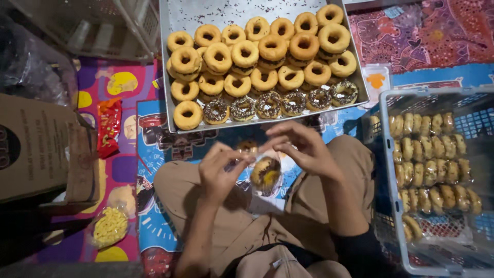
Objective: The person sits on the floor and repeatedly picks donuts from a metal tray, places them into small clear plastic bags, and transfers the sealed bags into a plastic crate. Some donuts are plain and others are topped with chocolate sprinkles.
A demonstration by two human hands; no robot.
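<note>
A metal tray of doughnuts fills the upper centre; a crate of wrapped ones sits right. At centre, left hand and right hand pinch shut a bagged doughnut.

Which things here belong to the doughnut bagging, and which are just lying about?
In use: left hand, right hand, bagged doughnut, metal tray of doughnuts, basket of wrapped doughnuts.

Lying about: cardboard box, red snack packet, bag of yellow snacks.
</note>
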